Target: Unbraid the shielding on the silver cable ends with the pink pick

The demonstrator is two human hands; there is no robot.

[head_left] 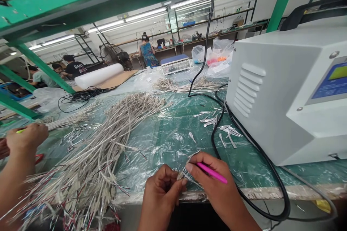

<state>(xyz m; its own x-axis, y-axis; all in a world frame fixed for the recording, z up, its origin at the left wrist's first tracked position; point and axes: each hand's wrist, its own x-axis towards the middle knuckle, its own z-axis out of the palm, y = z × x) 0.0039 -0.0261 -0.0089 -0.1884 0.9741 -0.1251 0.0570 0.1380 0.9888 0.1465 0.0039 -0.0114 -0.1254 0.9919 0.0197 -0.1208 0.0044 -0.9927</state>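
In the head view, the person's left hand (159, 198) is curled closed around the end of a thin bunch of wires with metal terminals (187, 174), pinching it between thumb and fingers, while the right hand (211, 177) closes on the same bunch at the fingertips and also grips a pink marker (211, 172) lying across the fingers. Both hands are at the near edge of the counter (260, 193), which is covered in clear plastic sheeting over a green surface. Just left of them spreads a large heap of grey-white wires (89, 140), its cut ends trailing over the edge, and ahead lie loose metal terminals (219, 124), well within reach. To the right stands a white machine with side louvres and a blue control panel (282, 90), a black cable (217, 140) looping past it. At far left another person's hand (25, 139) rests near the heap, pinching something green. Farther along the counter are a second wire bundle (187, 86), a bench scale (175, 64) and plastic bags (213, 56) – beyond them, a co-worker (148, 52) sits at a distant bench.
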